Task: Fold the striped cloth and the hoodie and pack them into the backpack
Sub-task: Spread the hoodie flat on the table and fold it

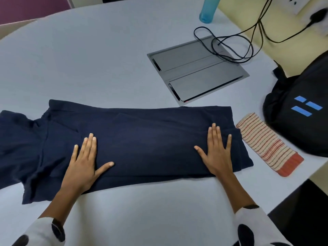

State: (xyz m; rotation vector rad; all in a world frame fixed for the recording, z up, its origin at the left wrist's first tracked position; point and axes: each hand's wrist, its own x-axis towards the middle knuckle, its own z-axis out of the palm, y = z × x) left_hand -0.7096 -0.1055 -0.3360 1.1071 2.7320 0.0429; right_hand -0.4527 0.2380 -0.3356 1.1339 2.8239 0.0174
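On the pale table (124,50), one dark navy hoodie (142,139) lies folded into a long band, and everything else is placed here relative to it. Its left end, where the hood seems to bunch up, runs off the picture's left edge, so its full shape is hard to make out; sleeves are not separately visible.

Two hands press flat on the hoodie: the left hand (83,164) toward its left part, the right hand (216,153) near its right end. Both have fingers straight and spread, gripping nothing. Both forearms come up from below the hoodie, with white sleeves carrying dark spots cut off by the bottom edge, and one dark watch (57,231) on the left wrist.

Just right of the hoodie, close to its edge but seemingly apart, lies one striped cloth (268,144), already folded into a narrow strip with red lines and an orange end. Further right of that stands one black backpack (301,107) with three blue bars on it; it is cut off by the right edge, and whether it is open cannot be told.

Beyond the hoodie's right half, one grey hatch (197,70) with two flaps is set into the table. Black cables (230,48) loop across its far corner; their number is unclear. Further back stands one blue bottle (207,9), its top cut off.
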